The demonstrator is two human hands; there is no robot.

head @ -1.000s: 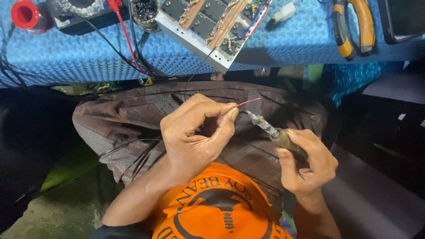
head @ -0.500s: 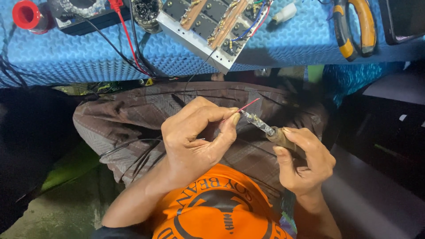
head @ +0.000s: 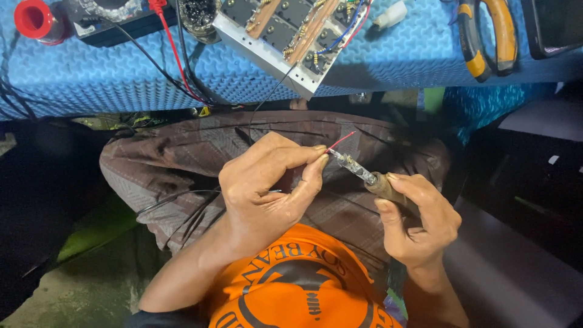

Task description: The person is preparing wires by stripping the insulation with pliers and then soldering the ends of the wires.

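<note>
Left hand (head: 264, 188) is curling almost closed above the lap, thumb and forefinger pinching a thin red wire (head: 340, 142) near its end; the free tip is sticking out up and to the right of the fingertips. Right hand (head: 419, 222) is wrapping closed around the brown handle of a soldering iron (head: 364, 175), held like a pen, with the metal shaft pointing up-left so its tip is meeting the wire just beside the left fingertips. Whether the tip is actually touching the bare strands is too fine to tell. Both hands are working over the brown checked cloth (head: 200, 152) across the knees, well below the blue foam mat (head: 395, 54) on the bench. On that mat are lying a circuit board on a metal plate (head: 291, 36), a pair of yellow-and-black pliers (head: 486, 36), a red cap (head: 33, 18) and a red lead (head: 176, 61) trailing over the edge. Judgement on technique: the pinch is sitting very close to the hot tip, so gripping a little farther back along the insulation would be spare the fingers; bracing both wrists against the knees would be steadying the joint, and heating should be brief so the insulation is not shrinking back.
</note>
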